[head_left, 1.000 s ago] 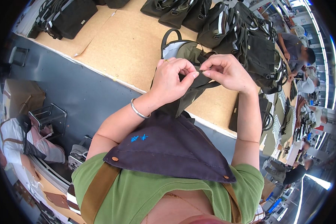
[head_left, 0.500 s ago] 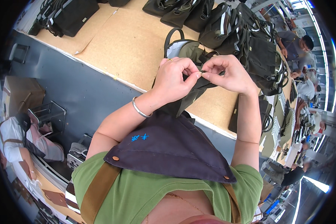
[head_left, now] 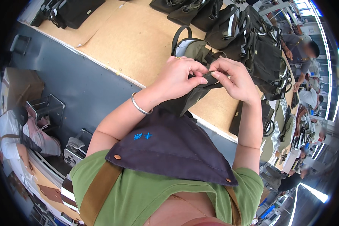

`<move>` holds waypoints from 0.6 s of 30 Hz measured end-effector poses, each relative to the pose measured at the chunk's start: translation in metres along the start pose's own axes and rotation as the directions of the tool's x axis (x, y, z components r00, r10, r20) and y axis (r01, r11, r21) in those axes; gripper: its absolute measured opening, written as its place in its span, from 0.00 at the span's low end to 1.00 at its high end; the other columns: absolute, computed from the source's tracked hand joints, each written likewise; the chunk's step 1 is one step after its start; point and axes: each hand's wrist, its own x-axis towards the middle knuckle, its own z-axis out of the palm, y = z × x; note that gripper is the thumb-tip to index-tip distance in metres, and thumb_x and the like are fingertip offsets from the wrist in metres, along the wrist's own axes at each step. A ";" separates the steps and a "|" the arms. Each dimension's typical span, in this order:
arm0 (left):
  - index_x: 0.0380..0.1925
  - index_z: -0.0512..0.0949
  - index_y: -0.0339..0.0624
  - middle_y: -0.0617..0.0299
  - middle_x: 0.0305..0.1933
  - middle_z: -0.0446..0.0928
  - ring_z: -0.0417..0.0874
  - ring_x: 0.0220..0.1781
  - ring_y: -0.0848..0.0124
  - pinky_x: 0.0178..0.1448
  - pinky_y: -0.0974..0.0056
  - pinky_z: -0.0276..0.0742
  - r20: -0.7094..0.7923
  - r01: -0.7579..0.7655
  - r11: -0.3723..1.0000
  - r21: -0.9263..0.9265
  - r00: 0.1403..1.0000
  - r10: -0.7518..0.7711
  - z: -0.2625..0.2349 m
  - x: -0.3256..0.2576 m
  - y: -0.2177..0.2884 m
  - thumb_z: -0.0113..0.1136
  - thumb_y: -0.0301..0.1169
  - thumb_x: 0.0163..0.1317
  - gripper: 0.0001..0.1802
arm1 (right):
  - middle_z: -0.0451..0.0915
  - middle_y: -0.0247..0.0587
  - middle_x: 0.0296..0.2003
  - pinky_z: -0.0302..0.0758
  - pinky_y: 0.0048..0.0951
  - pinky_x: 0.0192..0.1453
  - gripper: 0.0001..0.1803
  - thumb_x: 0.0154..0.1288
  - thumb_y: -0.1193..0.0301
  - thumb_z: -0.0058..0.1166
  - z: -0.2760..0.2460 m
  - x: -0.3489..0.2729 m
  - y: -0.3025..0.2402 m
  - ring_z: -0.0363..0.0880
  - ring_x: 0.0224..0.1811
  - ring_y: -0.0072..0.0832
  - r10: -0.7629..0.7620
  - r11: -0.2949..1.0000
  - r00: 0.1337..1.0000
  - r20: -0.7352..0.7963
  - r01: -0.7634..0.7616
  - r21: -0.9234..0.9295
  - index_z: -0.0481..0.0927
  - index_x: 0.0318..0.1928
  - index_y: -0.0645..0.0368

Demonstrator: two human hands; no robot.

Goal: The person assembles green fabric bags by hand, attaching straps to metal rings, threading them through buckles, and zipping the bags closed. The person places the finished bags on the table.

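A dark olive fabric bag (head_left: 192,100) hangs at the table's near edge, partly hidden by my hands. Its black loop handle (head_left: 176,35) stands up on the far side, beside a pale lining and an olive inner panel (head_left: 197,51). My left hand (head_left: 184,75) is closed, thumb and fingers pinching the bag's dark edge or strap; which of the two I cannot tell. Close beside it, my right hand (head_left: 234,78) pinches the same dark fabric between thumb and forefinger. The fingertips of both hands are a short gap apart.
Many similar dark bags (head_left: 229,32) crowd the far right of the tan worktable (head_left: 139,41), with more dark bags (head_left: 77,15) at far left. A cardboard box (head_left: 22,88) and a metal-framed cart (head_left: 47,109) stand on the left floor. Other people (head_left: 301,47) work at right.
My hands have moved slightly apart along the dark fabric, my right hand shifting right and down. More of the dark strip shows between them. The view has shifted a little.
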 end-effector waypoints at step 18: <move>0.30 0.82 0.35 0.65 0.25 0.78 0.75 0.26 0.81 0.31 0.72 0.70 0.000 0.081 0.986 -0.147 0.997 -0.082 0.006 -0.005 0.000 0.71 0.27 0.55 0.07 | 0.76 0.43 0.27 0.70 0.33 0.32 0.04 0.61 0.76 0.56 0.006 0.000 0.002 0.73 0.27 0.37 -0.017 1.000 0.999 -0.030 0.017 0.002 0.77 0.35 0.63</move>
